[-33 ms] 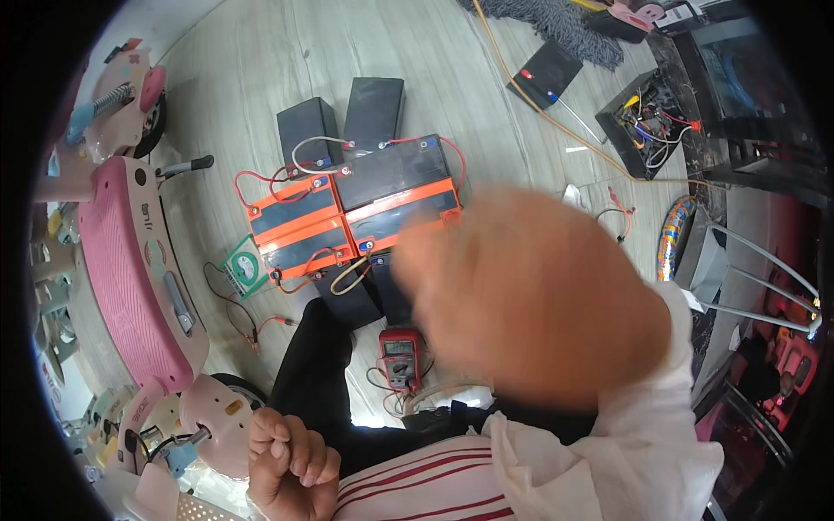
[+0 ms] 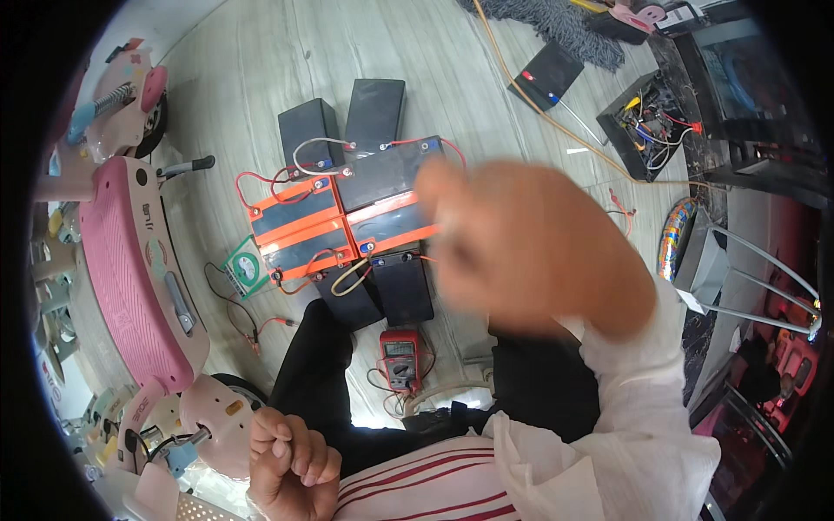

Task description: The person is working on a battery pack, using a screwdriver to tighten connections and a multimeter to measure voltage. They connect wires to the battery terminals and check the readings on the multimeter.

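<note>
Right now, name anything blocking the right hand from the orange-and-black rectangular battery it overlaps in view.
Nothing visible does. The blurred right hand hides the right end of the orange-and-black rectangular battery, and a thin red wire passes behind the hand, so I cannot check there.

A pink-and-white scooter with a ribbed footboard (image 2: 130,286) stands at the left. Toward the upper right, a shaggy grey rug (image 2: 578,35) lies on the pale wood-grain floor (image 2: 234,78), a long tan cable (image 2: 501,65) curving past it. Farther right, a multicoloured shiny cylinder (image 2: 675,234) rests near a silver tubular metal frame (image 2: 757,280).
</note>
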`<state>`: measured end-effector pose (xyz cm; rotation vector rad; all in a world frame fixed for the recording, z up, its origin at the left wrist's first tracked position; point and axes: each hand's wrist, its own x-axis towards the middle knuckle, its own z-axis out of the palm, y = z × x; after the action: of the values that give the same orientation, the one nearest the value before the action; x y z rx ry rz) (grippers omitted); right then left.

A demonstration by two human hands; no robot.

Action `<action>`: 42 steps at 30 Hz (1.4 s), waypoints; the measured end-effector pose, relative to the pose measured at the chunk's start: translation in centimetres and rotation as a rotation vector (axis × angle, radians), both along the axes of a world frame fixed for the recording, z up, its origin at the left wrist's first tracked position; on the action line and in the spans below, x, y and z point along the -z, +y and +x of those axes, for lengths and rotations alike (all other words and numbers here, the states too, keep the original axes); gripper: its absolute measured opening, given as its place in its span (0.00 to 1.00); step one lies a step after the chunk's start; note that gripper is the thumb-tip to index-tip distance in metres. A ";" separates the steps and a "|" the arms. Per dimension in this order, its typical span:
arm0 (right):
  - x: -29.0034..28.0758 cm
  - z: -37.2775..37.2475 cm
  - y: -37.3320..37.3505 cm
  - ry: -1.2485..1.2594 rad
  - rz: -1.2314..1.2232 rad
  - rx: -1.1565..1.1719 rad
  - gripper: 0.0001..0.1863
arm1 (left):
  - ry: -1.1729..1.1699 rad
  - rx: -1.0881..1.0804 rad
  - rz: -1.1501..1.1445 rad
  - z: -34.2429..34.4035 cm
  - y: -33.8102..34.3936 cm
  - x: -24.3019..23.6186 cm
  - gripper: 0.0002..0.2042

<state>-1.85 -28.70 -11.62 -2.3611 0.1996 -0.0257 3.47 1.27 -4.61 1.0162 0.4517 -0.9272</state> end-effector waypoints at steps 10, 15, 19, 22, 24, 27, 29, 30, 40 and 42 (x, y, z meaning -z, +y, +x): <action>28.2 -2.6 -7.2 0.628 0.561 0.576 0.16 | -0.015 0.115 -0.049 0.6 0.4 1.2 0.06; 28.7 -3.1 -6.1 0.628 0.849 0.533 0.14 | 0.039 0.050 0.004 0.2 -1.1 0.6 0.07; 28.4 -3.1 -6.8 0.551 0.828 0.552 0.12 | 0.076 0.049 0.203 0.0 -3.3 0.2 0.09; 27.6 -3.2 -8.6 0.397 1.104 0.610 0.09 | 0.138 0.101 0.112 0.4 -2.6 0.4 0.10; 25.5 -2.0 -8.2 0.293 1.223 0.588 0.10 | 0.146 0.120 0.022 0.3 -1.9 0.7 0.09; 24.3 -0.4 -7.5 0.207 1.293 0.597 0.10 | 0.104 0.193 0.138 0.0 -2.6 0.7 0.08; 24.7 0.7 -7.2 0.203 1.302 0.555 0.10 | 0.065 0.244 0.267 -0.4 -3.7 0.8 0.09; 25.3 0.8 -7.3 0.197 1.273 0.569 0.10 | 0.077 0.252 0.193 -0.4 -3.6 1.1 0.09; 26.2 2.3 -8.1 0.174 1.307 0.711 0.07 | 0.023 0.385 0.234 0.2 -5.5 2.8 0.17; 26.5 2.2 -8.3 0.193 1.341 0.713 0.07 | 0.003 0.481 0.203 1.1 -6.3 3.1 0.18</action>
<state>0.34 -36.96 -38.08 -0.8783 0.8361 -0.0018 4.54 -5.07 -7.68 1.3417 0.3107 -1.3296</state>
